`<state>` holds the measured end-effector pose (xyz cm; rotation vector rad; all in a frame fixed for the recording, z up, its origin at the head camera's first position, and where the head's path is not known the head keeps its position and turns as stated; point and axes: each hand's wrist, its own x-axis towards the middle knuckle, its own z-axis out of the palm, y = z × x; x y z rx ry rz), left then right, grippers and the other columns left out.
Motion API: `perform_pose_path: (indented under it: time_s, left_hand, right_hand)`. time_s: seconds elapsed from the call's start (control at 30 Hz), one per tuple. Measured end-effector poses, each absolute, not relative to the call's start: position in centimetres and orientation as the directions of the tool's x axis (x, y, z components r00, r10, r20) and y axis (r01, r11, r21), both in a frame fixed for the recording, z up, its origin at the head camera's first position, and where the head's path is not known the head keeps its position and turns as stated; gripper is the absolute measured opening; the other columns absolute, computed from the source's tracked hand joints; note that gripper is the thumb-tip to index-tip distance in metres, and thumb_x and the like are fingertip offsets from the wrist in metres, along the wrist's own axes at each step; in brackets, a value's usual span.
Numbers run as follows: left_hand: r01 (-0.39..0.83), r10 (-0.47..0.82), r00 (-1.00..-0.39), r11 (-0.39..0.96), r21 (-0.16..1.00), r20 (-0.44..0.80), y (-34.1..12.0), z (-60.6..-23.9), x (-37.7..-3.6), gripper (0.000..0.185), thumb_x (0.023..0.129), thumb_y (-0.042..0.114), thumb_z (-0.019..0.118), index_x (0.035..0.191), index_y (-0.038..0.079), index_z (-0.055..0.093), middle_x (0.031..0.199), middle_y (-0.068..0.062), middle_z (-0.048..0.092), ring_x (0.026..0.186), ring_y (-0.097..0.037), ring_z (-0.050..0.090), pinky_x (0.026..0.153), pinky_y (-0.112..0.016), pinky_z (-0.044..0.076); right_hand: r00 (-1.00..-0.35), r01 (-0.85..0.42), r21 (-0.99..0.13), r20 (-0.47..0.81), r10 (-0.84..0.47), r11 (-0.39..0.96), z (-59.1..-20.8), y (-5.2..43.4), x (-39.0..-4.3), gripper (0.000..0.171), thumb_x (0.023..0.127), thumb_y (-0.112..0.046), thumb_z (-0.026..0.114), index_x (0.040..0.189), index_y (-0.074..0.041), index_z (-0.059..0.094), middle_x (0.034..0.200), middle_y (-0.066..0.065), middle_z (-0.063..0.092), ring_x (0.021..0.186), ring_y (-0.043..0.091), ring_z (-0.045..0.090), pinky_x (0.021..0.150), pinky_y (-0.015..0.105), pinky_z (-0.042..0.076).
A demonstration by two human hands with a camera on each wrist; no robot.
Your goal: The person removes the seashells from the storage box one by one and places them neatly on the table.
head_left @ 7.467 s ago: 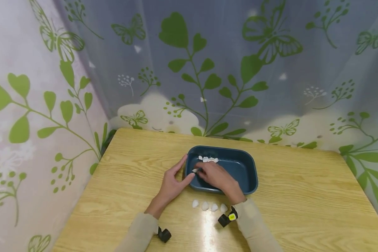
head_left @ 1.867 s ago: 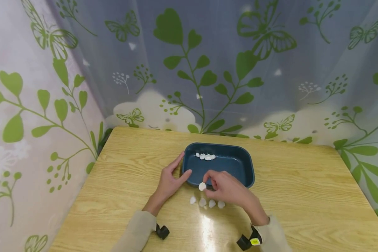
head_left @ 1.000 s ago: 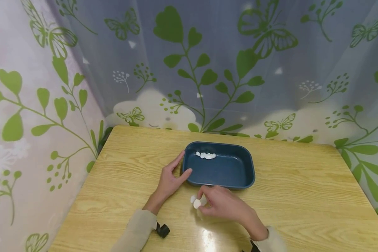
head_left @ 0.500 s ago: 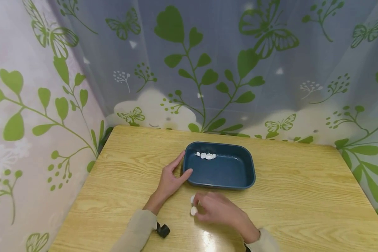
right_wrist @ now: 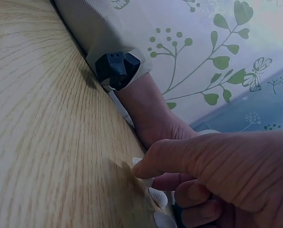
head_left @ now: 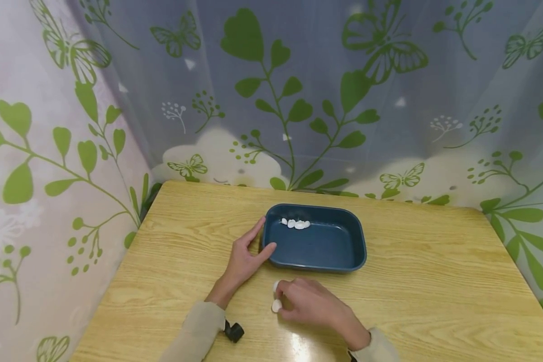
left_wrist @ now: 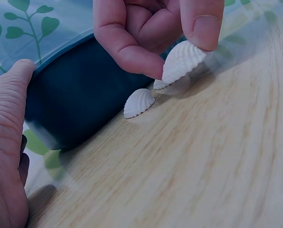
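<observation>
A white ribbed seashell [left_wrist: 183, 61] is pinched between thumb and finger of my right hand [head_left: 314, 301], held low over the table in front of a row of shells. One shell of that row [left_wrist: 139, 103] stands out in the left wrist view; more shells [right_wrist: 159, 197] show beside the fingers in the right wrist view. From above, the right hand hides most of the row. My left hand [head_left: 243, 259] rests at the left end of a dark blue basin [head_left: 319, 266], its thumb at the rim and its fingers extended along the outside.
Several white shells [head_left: 298, 224] lie inside the basin along its far wall. The wooden table [head_left: 434, 281] backs onto a curtain [head_left: 317, 100] printed with leaves and butterflies. A black wrist camera [head_left: 234, 332] sits at the left cuff.
My right hand has come out of the basin with a shell and moved toward me, past the near rim, down to the table before the row. The left hand has stayed at the basin.
</observation>
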<state>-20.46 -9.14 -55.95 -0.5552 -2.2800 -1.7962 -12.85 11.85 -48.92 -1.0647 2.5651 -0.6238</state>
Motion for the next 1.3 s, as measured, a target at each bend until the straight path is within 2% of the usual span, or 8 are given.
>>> perform_pose_path:
  time_s: [0.13, 0.33, 0.47, 0.63, 0.8, 1.03, 1.3]
  left_hand:
    - [0.402, 0.165, -0.913, 0.196, 0.894, 0.374, -9.0, -55.8, -20.4, 0.070, 0.094, 0.013, 0.080, 0.157, 0.013, 0.048, 0.160, -0.004, 0.048, 0.148, -0.023, 0.044, 0.122, -0.041, 0.037]
    - [0.404, 0.162, -0.911, 0.184, 0.896, 0.378, -8.8, -53.8, -19.6, 0.068, 0.094, 0.007, 0.078, 0.155, -0.001, 0.047, 0.158, -0.017, 0.047, 0.147, -0.031, 0.044, 0.121, -0.047, 0.036]
    - [0.405, 0.174, -0.910, 0.187, 0.895, 0.376, -8.8, -52.2, -18.9, 0.067, 0.094, 0.006, 0.077, 0.153, -0.004, 0.047, 0.157, -0.021, 0.048, 0.146, -0.034, 0.045, 0.121, -0.045, 0.038]
    - [0.401, 0.170, -0.912, 0.190, 0.896, 0.373, -8.8, -51.8, -18.7, 0.066, 0.094, 0.005, 0.077, 0.152, -0.005, 0.049, 0.156, -0.022, 0.049, 0.146, -0.036, 0.046, 0.121, -0.039, 0.039]
    - [0.387, 0.170, -0.918, 0.186, 0.903, 0.358, -8.8, -51.9, -18.8, 0.067, 0.094, 0.007, 0.077, 0.153, -0.003, 0.048, 0.157, -0.019, 0.048, 0.147, -0.032, 0.044, 0.122, -0.043, 0.038]
    - [0.374, 0.181, -0.922, 0.193, 0.907, 0.342, -9.0, -51.9, -18.8, 0.067, 0.095, 0.008, 0.076, 0.154, -0.003, 0.047, 0.158, -0.017, 0.048, 0.148, -0.030, 0.044, 0.122, -0.041, 0.037]
    - [0.390, 0.150, -0.919, 0.195, 0.900, 0.365, -8.8, -55.1, -20.1, 0.069, 0.093, 0.008, 0.079, 0.155, 0.002, 0.048, 0.159, -0.012, 0.048, 0.148, -0.029, 0.043, 0.122, -0.048, 0.036]
  right_hand:
    - [-0.686, -0.590, -0.494, -0.110, -0.719, 0.638, -48.9, 11.8, -12.8, 0.012, 0.092, -0.018, 0.077, 0.101, -0.014, 0.071, 0.061, -0.017, 0.041, 0.055, -0.002, 0.035, 0.046, 0.016, 0.033]
    - [-0.688, -0.599, -0.480, -0.099, -0.719, 0.640, -49.0, 11.7, -12.7, 0.010, 0.091, -0.019, 0.077, 0.098, -0.014, 0.071, 0.063, -0.017, 0.045, 0.057, -0.001, 0.039, 0.049, 0.016, 0.038]
    - [-0.691, -0.602, -0.470, -0.096, -0.716, 0.645, -49.1, 11.7, -12.7, 0.010, 0.091, -0.019, 0.077, 0.098, -0.014, 0.071, 0.062, -0.017, 0.044, 0.057, -0.001, 0.040, 0.050, 0.016, 0.039]
    - [-0.693, -0.602, -0.471, -0.092, -0.715, 0.644, -49.2, 11.6, -12.7, 0.009, 0.092, -0.019, 0.077, 0.097, -0.015, 0.071, 0.063, -0.017, 0.045, 0.057, -0.001, 0.041, 0.052, 0.016, 0.040]
    - [-0.692, -0.598, -0.478, -0.098, -0.715, 0.644, -49.3, 11.6, -12.6, 0.009, 0.092, -0.019, 0.077, 0.098, -0.014, 0.072, 0.064, -0.017, 0.046, 0.057, -0.001, 0.041, 0.053, 0.016, 0.042]
    - [-0.692, -0.596, -0.472, -0.109, -0.714, 0.649, -49.3, 11.5, -12.6, 0.009, 0.092, -0.019, 0.077, 0.098, -0.015, 0.072, 0.064, -0.017, 0.048, 0.058, -0.001, 0.044, 0.055, 0.016, 0.043]
    - [-0.697, -0.592, -0.458, -0.124, -0.706, 0.664, -49.3, 11.6, -12.5, 0.010, 0.093, -0.021, 0.077, 0.099, -0.016, 0.072, 0.064, -0.018, 0.048, 0.057, -0.001, 0.045, 0.054, 0.016, 0.043]
